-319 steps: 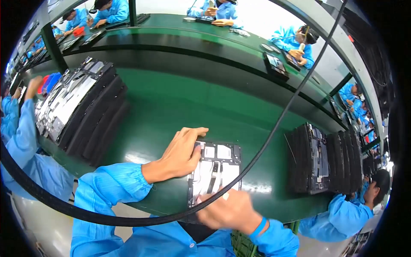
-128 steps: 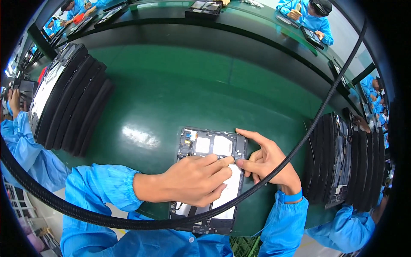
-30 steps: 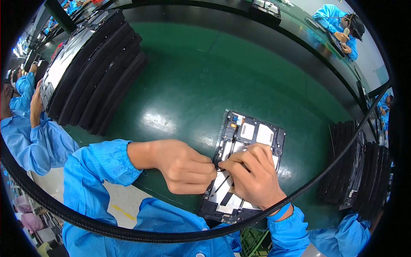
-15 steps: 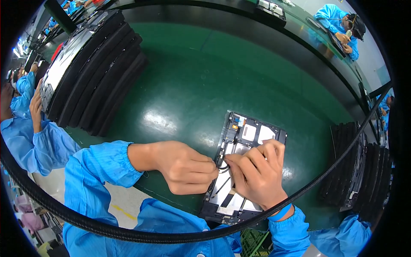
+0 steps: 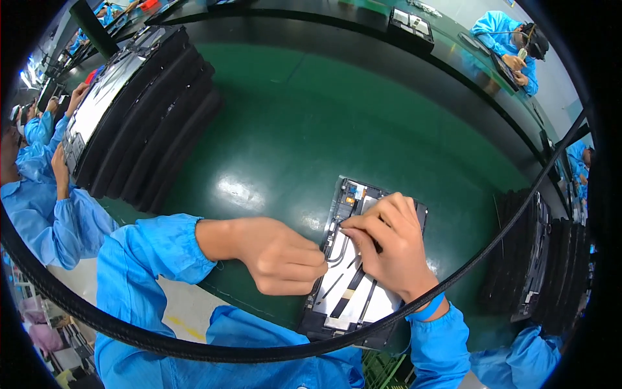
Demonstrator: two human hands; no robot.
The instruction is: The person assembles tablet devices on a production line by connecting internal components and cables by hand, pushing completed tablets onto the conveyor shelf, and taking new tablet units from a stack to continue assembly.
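An opened tablet (image 5: 338,303), its inner parts bare, lies face down on the green table in front of me. Thin black cable (image 5: 341,249) runs in a loop along its left side. My left hand (image 5: 278,258) is closed at the tablet's left edge, fingertips by the loop's lower bend; what they hold is hidden. Over the tablet's upper half, my right hand (image 5: 393,243) pinches the cable near the left edge between thumb and forefinger. The wrist wears a blue band (image 5: 429,308).
A tall stack of black foam trays (image 5: 152,117) with tablet parts stands at left, a person's hands at its side. More black stacks (image 5: 518,253) stand at right. A dark raised ledge (image 5: 311,27) runs along the back, bearing a black tray (image 5: 411,29). A black braided cord (image 5: 194,350) crosses the view.
My right hand has slid away from me along the tablet's left side, and more of the cable loop shows. My left hand stays almost in place. A second hand now shows at the left stack.
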